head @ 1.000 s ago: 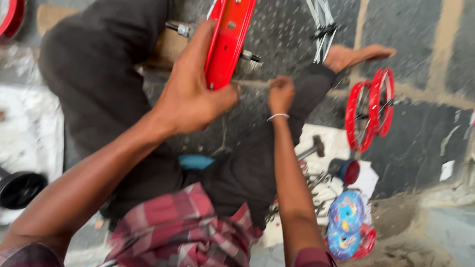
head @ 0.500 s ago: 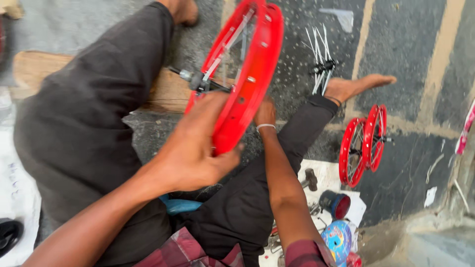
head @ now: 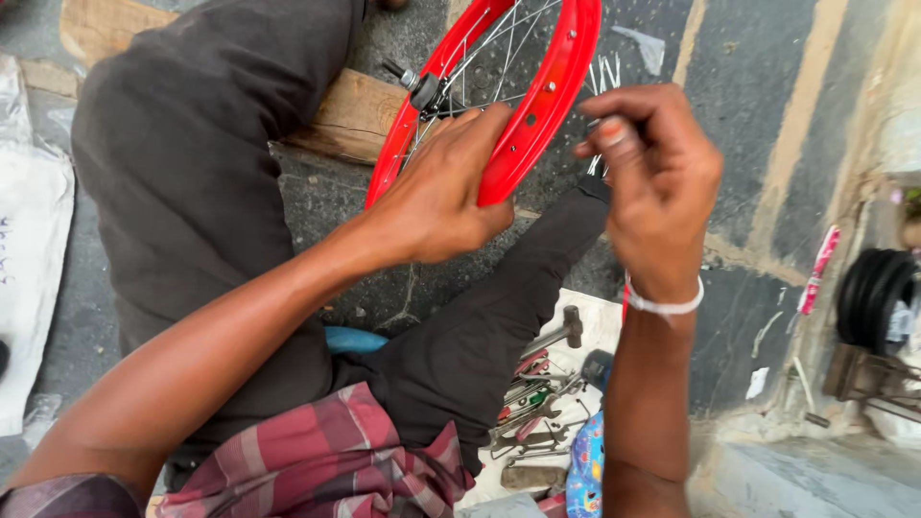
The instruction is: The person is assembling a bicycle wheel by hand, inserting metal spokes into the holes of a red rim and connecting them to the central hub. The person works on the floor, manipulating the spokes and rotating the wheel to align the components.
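Observation:
I sit on the ground in dark trousers with a red bicycle wheel rim (head: pixel 552 82) held upright between my legs. My left hand (head: pixel 443 187) grips the lower edge of the rim. Thin steel spokes (head: pixel 494 53) run from the rim to a metal hub with an axle (head: pixel 420 88). My right hand (head: pixel 652 182) is raised beside the rim, its fingers pinched together near the rim's outer face; whether something small sits between them is hidden. A white band circles my right wrist.
A wooden plank (head: pixel 350 115) lies under my left leg. A hammer (head: pixel 556 334) and several hand tools (head: pixel 528 422) lie on a white sheet by my right knee. Black tyres (head: pixel 873 297) lean at the far right, a white cloth (head: pixel 29 240) at the left.
The view has tilted and closed in on the wheel. My right hand rose from behind the rim up to its right side. My left hand kept its hold on the rim.

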